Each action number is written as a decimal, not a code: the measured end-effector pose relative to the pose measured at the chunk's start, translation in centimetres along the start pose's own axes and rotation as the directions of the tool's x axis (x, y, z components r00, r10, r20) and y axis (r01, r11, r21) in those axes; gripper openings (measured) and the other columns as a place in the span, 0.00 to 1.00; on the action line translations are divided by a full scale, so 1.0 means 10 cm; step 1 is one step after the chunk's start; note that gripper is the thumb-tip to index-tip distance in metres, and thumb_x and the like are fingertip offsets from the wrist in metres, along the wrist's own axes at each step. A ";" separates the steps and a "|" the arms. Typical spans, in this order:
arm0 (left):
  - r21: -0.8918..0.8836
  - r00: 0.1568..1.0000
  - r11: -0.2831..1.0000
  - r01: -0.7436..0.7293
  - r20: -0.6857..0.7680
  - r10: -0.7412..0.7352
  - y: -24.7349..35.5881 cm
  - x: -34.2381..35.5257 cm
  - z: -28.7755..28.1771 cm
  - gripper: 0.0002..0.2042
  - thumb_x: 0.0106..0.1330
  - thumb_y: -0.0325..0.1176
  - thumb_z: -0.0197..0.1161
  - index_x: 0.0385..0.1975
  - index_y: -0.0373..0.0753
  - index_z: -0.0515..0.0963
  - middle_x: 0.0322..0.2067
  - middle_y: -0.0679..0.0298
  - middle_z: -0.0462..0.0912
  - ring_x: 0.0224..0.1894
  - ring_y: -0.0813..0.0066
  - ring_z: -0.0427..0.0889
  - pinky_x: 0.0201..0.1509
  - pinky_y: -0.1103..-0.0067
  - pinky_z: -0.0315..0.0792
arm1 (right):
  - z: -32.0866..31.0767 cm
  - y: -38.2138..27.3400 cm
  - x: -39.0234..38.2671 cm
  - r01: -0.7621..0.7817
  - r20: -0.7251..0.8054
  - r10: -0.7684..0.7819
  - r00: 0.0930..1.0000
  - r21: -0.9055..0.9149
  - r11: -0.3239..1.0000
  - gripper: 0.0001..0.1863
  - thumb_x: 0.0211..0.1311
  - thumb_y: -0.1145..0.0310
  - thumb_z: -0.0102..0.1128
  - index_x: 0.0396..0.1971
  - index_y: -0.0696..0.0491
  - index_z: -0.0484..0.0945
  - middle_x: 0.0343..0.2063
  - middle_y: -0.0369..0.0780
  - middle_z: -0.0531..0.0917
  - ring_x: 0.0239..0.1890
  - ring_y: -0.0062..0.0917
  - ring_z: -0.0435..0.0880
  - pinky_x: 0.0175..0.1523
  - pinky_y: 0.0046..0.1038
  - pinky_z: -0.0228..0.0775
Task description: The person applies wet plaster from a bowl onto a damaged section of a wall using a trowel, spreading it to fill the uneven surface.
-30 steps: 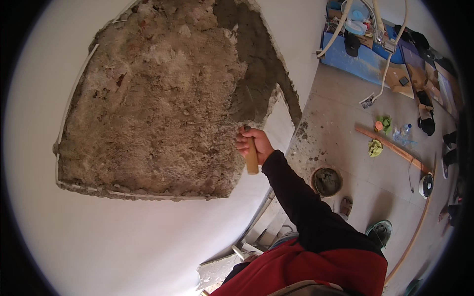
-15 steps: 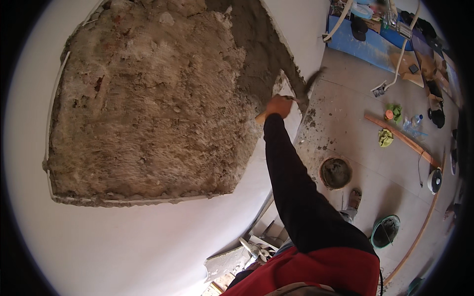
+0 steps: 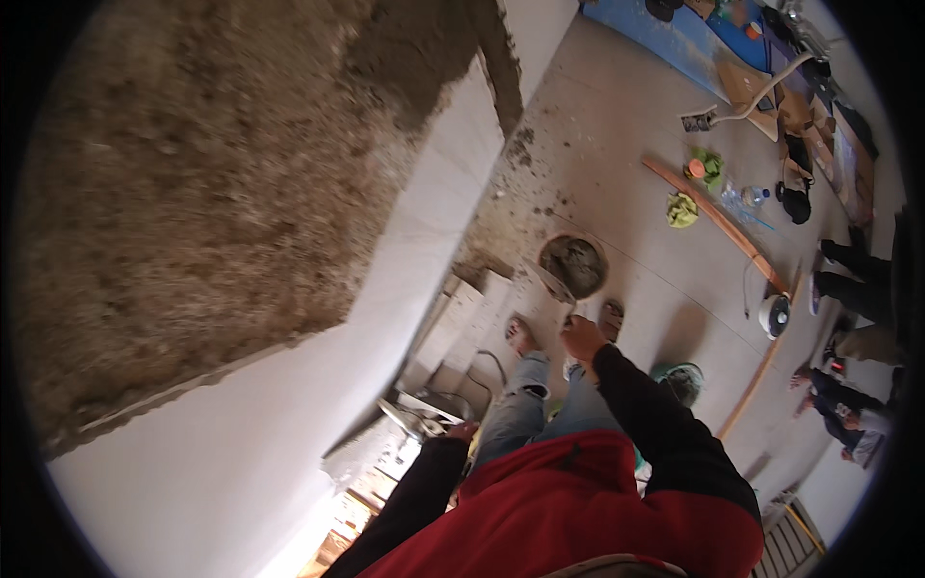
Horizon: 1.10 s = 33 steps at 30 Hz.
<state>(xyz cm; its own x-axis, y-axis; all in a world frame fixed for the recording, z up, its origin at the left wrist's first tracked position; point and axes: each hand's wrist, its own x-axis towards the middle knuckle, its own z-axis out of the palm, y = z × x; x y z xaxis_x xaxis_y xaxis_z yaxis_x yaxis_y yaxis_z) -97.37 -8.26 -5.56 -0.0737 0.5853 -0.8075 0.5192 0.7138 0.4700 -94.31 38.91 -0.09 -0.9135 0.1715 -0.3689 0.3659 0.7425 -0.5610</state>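
Note:
My right hand [image 3: 582, 339] is closed on the trowel, whose blade [image 3: 557, 286] tilts at the near rim of a round bucket of grey mortar [image 3: 574, 260] on the floor. My left hand [image 3: 464, 432] hangs low beside my jeans, small and partly hidden, so its fingers are unclear. At the left, a large rough patch [image 3: 193, 193] of exposed masonry is cut into the white wall [image 3: 222, 453], with darker wet mortar [image 3: 405, 58] along its upper right. My sandaled feet [image 3: 520, 335] stand just short of the bucket.
A green bucket [image 3: 679, 383] stands at my right. A long wooden plank [image 3: 723, 231], crumpled bags [image 3: 682, 210], a bottle [image 3: 756, 196] and a white reel [image 3: 774, 317] lie farther right. Other people's legs [image 3: 853, 289] show at the right edge. Cardboard and boards [image 3: 747, 87] line the far side.
My right hand and trowel have dropped from the wall's upper right to the mortar bucket. The view has swung toward the floor, bringing my left hand and other people's legs into sight.

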 end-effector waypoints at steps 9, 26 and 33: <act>-0.529 0.737 0.621 0.579 0.014 -0.676 1.59 1.66 0.71 0.49 0.45 0.58 0.67 0.64 0.36 0.53 0.59 0.42 0.63 0.62 0.54 0.64 0.65 0.64 0.60 | 0.45 2.19 1.07 -0.297 0.421 0.451 0.787 -0.383 0.875 0.15 0.54 0.66 0.52 0.37 0.54 0.83 0.40 0.48 0.83 0.46 0.39 0.82 0.50 0.38 0.73; -0.290 0.462 0.401 0.869 0.182 -0.868 2.31 1.92 0.52 0.48 0.44 0.48 0.65 0.66 0.42 0.48 0.58 0.37 0.57 0.59 0.40 0.64 0.60 0.56 0.63 | 1.32 2.64 1.32 -0.182 0.335 0.334 0.881 -0.412 0.893 0.15 0.53 0.66 0.55 0.35 0.61 0.79 0.42 0.55 0.79 0.45 0.44 0.80 0.50 0.38 0.72; -0.343 0.475 0.397 0.851 0.185 -0.860 2.34 1.89 0.35 0.45 0.43 0.45 0.64 0.65 0.42 0.51 0.54 0.41 0.60 0.55 0.41 0.66 0.57 0.55 0.65 | 1.83 2.27 1.08 -0.336 0.474 0.466 0.747 -0.336 0.880 0.16 0.59 0.59 0.51 0.33 0.58 0.78 0.35 0.49 0.80 0.37 0.37 0.81 0.40 0.37 0.73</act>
<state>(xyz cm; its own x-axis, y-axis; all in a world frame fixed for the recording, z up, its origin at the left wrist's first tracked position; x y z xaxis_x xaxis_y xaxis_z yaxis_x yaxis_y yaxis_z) -83.60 18.15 -11.12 -0.3243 -0.4068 -0.8540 -0.1484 0.9135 -0.3788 -92.57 45.77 -30.39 -0.4275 0.1671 -0.8884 0.5692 0.8133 -0.1209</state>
